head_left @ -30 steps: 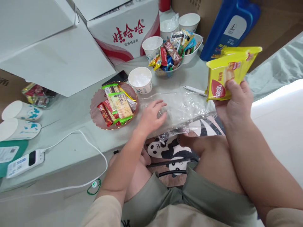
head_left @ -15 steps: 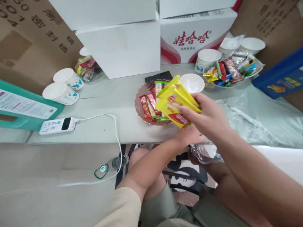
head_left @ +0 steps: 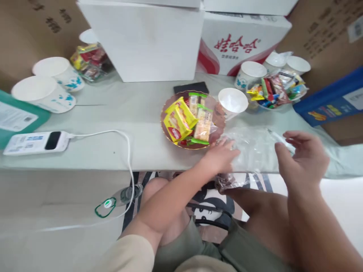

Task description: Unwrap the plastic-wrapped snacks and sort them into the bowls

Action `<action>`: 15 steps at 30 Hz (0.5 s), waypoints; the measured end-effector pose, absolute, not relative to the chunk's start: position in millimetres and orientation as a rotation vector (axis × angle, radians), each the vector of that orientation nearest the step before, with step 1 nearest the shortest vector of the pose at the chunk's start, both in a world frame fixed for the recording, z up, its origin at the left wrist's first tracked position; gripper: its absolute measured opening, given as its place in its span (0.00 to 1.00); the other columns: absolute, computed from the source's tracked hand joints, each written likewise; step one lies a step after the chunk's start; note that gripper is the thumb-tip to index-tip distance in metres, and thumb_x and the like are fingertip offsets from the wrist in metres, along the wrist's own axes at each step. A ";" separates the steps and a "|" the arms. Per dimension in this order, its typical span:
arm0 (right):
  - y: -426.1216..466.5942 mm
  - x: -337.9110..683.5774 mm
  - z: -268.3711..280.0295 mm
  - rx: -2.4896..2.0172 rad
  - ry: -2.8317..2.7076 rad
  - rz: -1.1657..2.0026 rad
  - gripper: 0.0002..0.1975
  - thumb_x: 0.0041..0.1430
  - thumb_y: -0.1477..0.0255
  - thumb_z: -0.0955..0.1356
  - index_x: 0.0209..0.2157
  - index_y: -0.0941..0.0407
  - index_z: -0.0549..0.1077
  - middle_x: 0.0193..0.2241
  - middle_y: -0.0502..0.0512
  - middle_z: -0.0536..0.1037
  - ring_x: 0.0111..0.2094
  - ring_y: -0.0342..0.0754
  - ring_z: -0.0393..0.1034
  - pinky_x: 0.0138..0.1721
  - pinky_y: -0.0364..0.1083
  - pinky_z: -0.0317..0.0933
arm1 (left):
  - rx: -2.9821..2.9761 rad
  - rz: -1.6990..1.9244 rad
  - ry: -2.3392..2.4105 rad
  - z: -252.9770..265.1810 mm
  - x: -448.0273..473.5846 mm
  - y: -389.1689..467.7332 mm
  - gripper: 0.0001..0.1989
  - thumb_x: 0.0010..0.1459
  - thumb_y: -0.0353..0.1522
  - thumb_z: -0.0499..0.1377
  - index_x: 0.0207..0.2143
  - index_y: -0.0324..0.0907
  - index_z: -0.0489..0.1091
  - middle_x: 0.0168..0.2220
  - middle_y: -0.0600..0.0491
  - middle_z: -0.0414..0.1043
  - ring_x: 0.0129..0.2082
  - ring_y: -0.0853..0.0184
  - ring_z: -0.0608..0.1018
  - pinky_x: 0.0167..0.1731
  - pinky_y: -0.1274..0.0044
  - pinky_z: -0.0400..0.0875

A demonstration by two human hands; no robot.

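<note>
Lying overlapped on the nine o'clock side of the pink gold-rimmed plate (head_left: 173, 100) are two yellow packets (head_left: 178, 122), tilted against other wrapped snacks, with green-ended packets (head_left: 203, 124) to their right. Taking that plate as the middle of the dial, the left hand (head_left: 222, 156) is just beside its rim at between four and five o'clock, its fingers loosely spread and the thumb apart, at the near-left part of a sheet of clear plastic (head_left: 251, 149); blur makes it hard to tell whether it touches the sheet. The right hand (head_left: 306, 160) is well apart, between three and four o'clock, holding nothing, with a wide gap between thumb and fingers. A white pen (head_left: 272, 133) lies just past three, partly hidden behind that hand. At two o'clock a white paper cup (head_left: 232, 102) stands near the rim, and beyond it, between two and three, is a bowl piled with sweets (head_left: 272, 90). A flat black object (head_left: 191, 88) sits at twelve, a plain white box (head_left: 160, 45) at eleven. Between eight and nine, a white device with a dark screen (head_left: 36, 142) lies on the table (head_left: 141, 113), a white cable (head_left: 129, 147) leading from it.
</note>
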State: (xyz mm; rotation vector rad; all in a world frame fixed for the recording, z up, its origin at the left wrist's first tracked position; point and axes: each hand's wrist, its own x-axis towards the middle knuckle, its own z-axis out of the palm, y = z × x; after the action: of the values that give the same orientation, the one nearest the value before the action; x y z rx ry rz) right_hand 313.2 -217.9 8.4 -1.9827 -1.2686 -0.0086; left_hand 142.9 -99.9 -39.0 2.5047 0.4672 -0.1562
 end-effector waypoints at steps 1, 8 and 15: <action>-221.8 325.6 -3.2 -2.014 -1.184 -0.146 0.21 0.57 0.66 0.68 0.53 0.44 0.70 0.50 0.60 0.75 0.56 0.66 0.71 0.56 0.67 0.66 | 2.507 -0.154 0.482 -37.5 143.1 -96.6 0.29 0.56 0.30 0.60 0.61 0.47 0.67 0.75 0.47 0.47 0.75 0.48 0.48 0.70 0.50 0.50; -226.4 367.9 -38.1 -2.281 -1.249 0.002 0.35 0.51 0.72 0.66 0.63 0.56 0.60 0.59 0.69 0.68 0.62 0.67 0.64 0.59 0.67 0.62 | 2.500 -0.118 0.611 -33.7 159.4 -81.0 0.20 0.56 0.29 0.58 0.52 0.45 0.73 0.73 0.46 0.52 0.74 0.48 0.50 0.71 0.51 0.47; -265.2 339.5 -8.2 -1.793 -1.846 0.242 0.24 0.57 0.75 0.64 0.56 0.49 0.69 0.52 0.58 0.77 0.57 0.58 0.70 0.61 0.61 0.62 | 2.566 -0.060 0.602 -35.7 172.9 -85.7 0.19 0.58 0.27 0.57 0.52 0.46 0.73 0.72 0.48 0.57 0.73 0.51 0.55 0.68 0.53 0.54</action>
State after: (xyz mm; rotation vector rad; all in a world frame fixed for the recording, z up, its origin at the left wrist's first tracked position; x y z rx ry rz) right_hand 339.5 -265.2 -8.2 -1.7934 -1.8456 0.2417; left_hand 172.9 -85.7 -35.7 2.5663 0.6019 -0.0604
